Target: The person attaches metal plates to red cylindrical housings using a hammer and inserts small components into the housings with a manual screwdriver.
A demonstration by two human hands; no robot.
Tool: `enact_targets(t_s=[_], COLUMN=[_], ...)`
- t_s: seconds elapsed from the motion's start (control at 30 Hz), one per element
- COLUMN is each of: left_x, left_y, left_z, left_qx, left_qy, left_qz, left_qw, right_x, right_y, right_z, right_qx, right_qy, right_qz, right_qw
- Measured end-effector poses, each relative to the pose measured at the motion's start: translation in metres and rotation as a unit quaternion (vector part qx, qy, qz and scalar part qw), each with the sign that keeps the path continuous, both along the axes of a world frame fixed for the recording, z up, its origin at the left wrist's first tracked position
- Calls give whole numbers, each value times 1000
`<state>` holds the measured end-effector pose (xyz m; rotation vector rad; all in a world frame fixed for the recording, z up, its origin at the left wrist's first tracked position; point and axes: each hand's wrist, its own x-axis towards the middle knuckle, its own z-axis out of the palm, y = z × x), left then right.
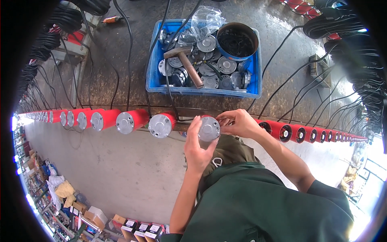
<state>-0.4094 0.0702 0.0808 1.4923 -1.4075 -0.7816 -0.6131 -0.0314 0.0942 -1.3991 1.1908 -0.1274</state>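
Both hands are at the grey end cap (209, 128) on a red motor at the table (121, 64) edge, left hand (197, 147) cupping, right hand (238, 122) fingers pinching its rim; a loosened grip could likely drop it.

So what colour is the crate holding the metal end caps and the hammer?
Blue, clearest in the head view: the crate sits behind the row of red motor cylinders.
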Motion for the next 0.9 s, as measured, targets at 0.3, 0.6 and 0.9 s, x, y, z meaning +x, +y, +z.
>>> enact_targets(t_s=[0.3,0.6,0.9], left_x=[2,4,-2], left_y=[2,3,0], left_z=[-12,-26,-39], left_qx=[-15,-40,-40], left_qy=[-39,-34,60], left_qz=[-14,-18,-4], left_qw=[999,998,997], right_x=[-3,55,137], right_y=[0,-58,-166], right_z=[10,13,0], right_qx=[54,-433,-297], right_qy=[-44,69,341], right_qz=[-72,-67,72], right_qw=[995,896,889])
